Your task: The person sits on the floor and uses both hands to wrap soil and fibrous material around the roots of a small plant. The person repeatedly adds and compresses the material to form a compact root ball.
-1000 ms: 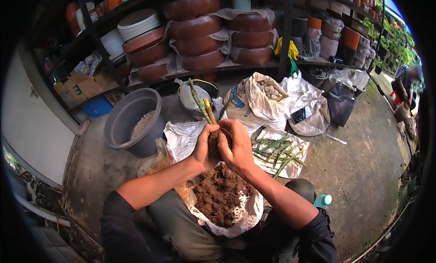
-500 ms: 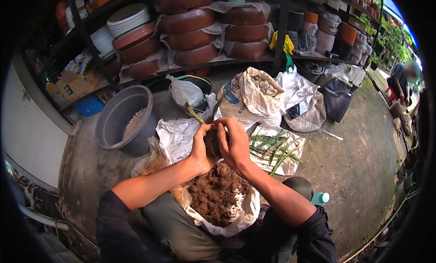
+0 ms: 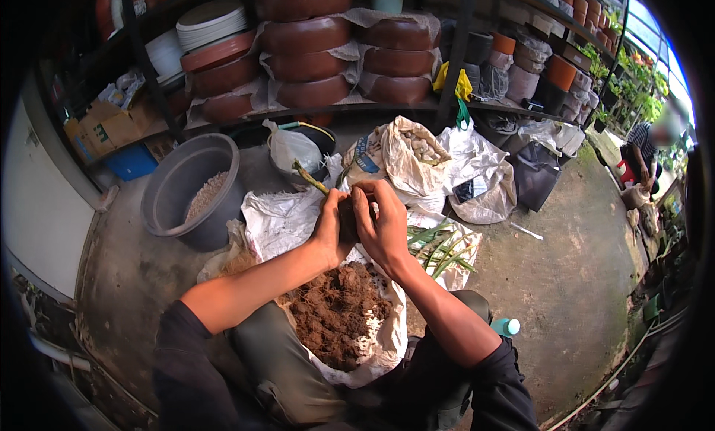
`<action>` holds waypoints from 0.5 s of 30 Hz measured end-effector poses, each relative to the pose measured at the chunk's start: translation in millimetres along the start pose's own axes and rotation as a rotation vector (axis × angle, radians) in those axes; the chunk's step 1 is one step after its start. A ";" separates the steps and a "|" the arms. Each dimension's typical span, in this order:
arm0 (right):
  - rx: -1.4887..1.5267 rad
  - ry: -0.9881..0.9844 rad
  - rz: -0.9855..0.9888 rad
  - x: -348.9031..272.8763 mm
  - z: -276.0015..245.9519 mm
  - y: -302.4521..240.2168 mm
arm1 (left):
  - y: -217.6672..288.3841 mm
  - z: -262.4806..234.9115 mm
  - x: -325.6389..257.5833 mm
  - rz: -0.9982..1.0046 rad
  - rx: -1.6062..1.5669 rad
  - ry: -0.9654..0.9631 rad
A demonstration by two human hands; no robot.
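Observation:
My left hand (image 3: pixel 328 224) and my right hand (image 3: pixel 381 224) are cupped together around a small dark pot (image 3: pixel 348 217), which they mostly hide. A green plant stem (image 3: pixel 309 177) sticks out of the pot and leans away to the upper left. Directly below my hands an open white sack (image 3: pixel 372 342) holds brown fibrous soil (image 3: pixel 337 312). Several green cuttings (image 3: pixel 439 248) lie on a white sack just right of my right hand.
A grey tub (image 3: pixel 182 189) with pale granules stands at the left. Open white bags (image 3: pixel 421 159) sit behind my hands. Shelves carry stacked brown clay pots (image 3: pixel 305 40). A dark bag (image 3: pixel 536 174) and another person (image 3: pixel 644 159) are at the right, a teal bottle (image 3: pixel 506 327) by my knee.
The plant stem has tipped from near upright toward the left, and my hands have turned the pot while staying closed around it.

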State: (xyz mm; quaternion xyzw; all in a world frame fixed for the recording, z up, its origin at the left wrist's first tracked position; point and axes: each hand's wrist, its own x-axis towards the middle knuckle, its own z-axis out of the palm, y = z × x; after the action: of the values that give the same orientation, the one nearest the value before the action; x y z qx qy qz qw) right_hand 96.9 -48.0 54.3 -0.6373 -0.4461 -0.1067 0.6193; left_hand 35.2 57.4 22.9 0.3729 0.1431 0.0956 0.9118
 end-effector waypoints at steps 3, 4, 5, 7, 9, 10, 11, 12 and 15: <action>-0.127 -0.094 -0.096 -10.7 -7.2 -3.4 | -3.6 7.3 2.2 -0.048 -0.117 0.040; -0.186 -0.103 -0.165 -15.1 -4.5 -5.5 | -2.8 5.2 0.3 -0.061 -0.189 0.012; -0.222 -0.124 -0.209 -18.6 0.9 -4.6 | 5.2 -0.6 -0.6 -0.118 -0.257 -0.225; -0.309 -0.087 -0.333 -19.9 5.5 -0.9 | 0.4 0.3 -4.8 -0.145 -0.324 -0.178; -0.323 -0.062 -0.377 -21.5 2.5 10.1 | 3.4 16.5 -11.6 -0.197 -0.294 -0.093; -0.321 -0.051 -0.407 -19.7 1.3 11.2 | -0.8 5.9 -1.3 -0.227 -0.273 -0.111; -0.305 -0.019 -0.407 -17.3 6.8 10.9 | -3.1 -0.8 2.4 -0.164 -0.277 -0.097; -0.280 0.014 -0.452 -13.0 9.9 11.9 | -6.2 -7.2 5.6 -0.103 -0.279 -0.084; -0.239 0.016 -0.495 -11.6 12.5 22.3 | -10.2 -27.2 13.2 -0.127 -0.304 -0.223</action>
State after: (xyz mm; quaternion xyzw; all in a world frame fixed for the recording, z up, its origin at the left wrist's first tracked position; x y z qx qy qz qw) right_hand 100.7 -38.4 28.2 -0.5766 -0.5678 -0.3117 0.4980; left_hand 39.3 71.7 -5.3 0.2293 0.0483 0.0162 0.9720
